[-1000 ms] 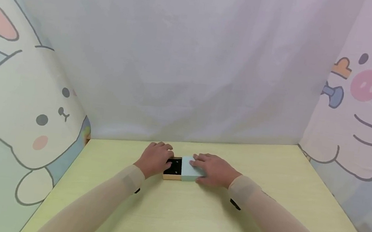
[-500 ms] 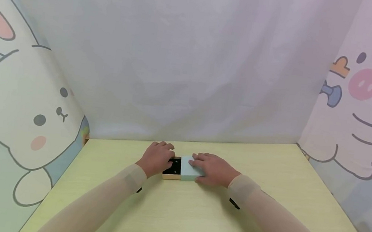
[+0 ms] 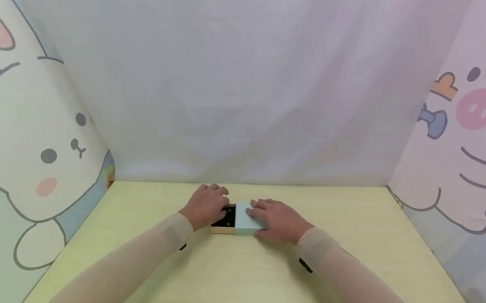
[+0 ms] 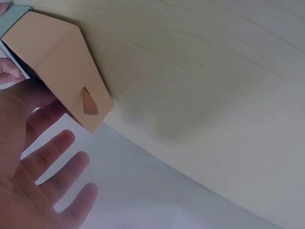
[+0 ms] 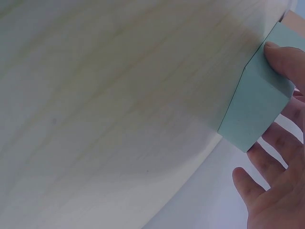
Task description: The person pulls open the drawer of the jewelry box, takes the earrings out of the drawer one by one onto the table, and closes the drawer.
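Note:
A small drawer-style box lies on the table, with a pale blue-green sleeve (image 3: 247, 219) and an orange inner tray (image 3: 223, 230) sticking out on the left. The tray's inside is black with a few small light marks. My left hand (image 3: 203, 207) is at the tray, thumb over its inside and index finger by its far edge. In the left wrist view the other fingers (image 4: 64, 169) spread free, and a notch shows in the tray's end. My right hand (image 3: 282, 222) grips the sleeve's right part, thumb on the near side, fingers over the top and far side.
The pale wooden table (image 3: 227, 281) ends at a hanging white cloth (image 3: 251, 87) behind the box. Side panels printed with a rabbit (image 3: 21, 144) and a chick-like figure (image 3: 474, 159) stand left and right.
The view shifts slightly. Both hands and the box stay almost still, and the tray sticks out about as far as before.

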Tool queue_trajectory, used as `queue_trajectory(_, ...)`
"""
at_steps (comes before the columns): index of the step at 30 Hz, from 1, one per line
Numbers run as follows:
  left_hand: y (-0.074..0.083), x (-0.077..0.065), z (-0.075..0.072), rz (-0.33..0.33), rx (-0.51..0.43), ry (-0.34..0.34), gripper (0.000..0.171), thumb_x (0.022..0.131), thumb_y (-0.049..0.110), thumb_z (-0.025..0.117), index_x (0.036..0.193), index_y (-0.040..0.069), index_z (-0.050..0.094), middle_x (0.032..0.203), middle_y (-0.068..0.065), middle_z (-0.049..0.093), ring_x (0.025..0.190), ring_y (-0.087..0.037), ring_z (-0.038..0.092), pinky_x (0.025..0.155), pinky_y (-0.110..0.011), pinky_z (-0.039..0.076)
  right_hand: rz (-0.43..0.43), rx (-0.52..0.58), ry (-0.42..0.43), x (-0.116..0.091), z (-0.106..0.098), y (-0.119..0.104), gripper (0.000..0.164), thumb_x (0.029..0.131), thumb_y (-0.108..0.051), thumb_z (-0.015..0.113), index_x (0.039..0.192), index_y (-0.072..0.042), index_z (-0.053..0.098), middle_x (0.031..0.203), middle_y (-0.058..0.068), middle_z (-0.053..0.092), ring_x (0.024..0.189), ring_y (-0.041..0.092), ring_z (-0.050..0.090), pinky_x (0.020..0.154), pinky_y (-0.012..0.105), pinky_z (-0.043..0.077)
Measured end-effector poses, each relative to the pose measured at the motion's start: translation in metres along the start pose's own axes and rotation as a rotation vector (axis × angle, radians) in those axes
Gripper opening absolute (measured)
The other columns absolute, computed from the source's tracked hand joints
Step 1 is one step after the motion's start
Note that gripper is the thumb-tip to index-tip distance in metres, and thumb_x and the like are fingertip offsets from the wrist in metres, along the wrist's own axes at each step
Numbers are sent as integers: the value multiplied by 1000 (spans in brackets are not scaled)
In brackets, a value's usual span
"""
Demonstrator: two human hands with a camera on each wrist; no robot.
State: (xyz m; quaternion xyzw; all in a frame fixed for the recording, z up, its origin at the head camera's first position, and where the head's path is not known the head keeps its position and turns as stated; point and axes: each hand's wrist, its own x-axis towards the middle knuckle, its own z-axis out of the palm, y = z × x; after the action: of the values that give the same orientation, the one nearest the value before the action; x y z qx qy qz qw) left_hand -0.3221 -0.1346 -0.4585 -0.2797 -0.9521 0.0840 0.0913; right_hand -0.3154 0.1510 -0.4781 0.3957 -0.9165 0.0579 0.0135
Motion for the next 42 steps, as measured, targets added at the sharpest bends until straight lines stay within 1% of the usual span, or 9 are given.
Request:
queue_trajectory(5,2,2,-2,0,-3,-20,19,110,34,86,119,19,92,151,-4,80,140,-30,74,121,-53,63,3,10,-5,-1,-2,-1,71,108,-39,86,173,-20,62,181,12,59,165,40,61,136,57,53)
queue_trajectory(10,3,3,-2,0,-5,-24,19,110,34,87,118,18,93,150,-4,81,139,-29,74,121,-53,63,-1,-4,-3,-2,-2,-1,72,108,-40,87,172,-19,63,181,12,60,164,40,61,136,57,53)
queue_trajectory(16,4,4,-2,2,3,-35,19,110,34,86,118,18,93,151,-3,80,141,-28,73,122,-53,63,1,12,-2,-2,0,1,72,108,-40,87,172,-20,63,181,12,60,164,40,61,136,57,53)
queue_trajectory(22,5,7,-2,7,10,-34,15,109,33,88,115,20,93,149,0,81,139,-27,73,121,-53,63,-3,7,5,-2,2,2,72,108,-40,87,172,-20,63,181,12,60,164,39,62,136,57,54)
queue_trajectory(31,7,9,-3,5,-14,-64,13,110,28,86,113,18,93,150,-1,80,142,-28,72,122,-53,63,-7,-3,15,-2,3,2,71,107,-40,87,171,-20,64,180,12,61,163,39,63,135,56,55)
queue_trajectory(38,6,11,-4,-17,-88,-84,13,111,23,83,104,15,91,151,-2,80,145,-31,70,123,-57,62,-16,4,13,-2,2,3,71,109,-41,86,172,-19,63,181,13,60,164,39,62,135,56,54)
queue_trajectory(42,6,13,-4,-25,-103,-87,15,112,22,82,101,16,90,151,-3,80,147,-32,69,123,-58,62,-23,4,19,0,2,4,71,108,-41,86,172,-19,63,180,13,60,163,40,63,135,56,55)
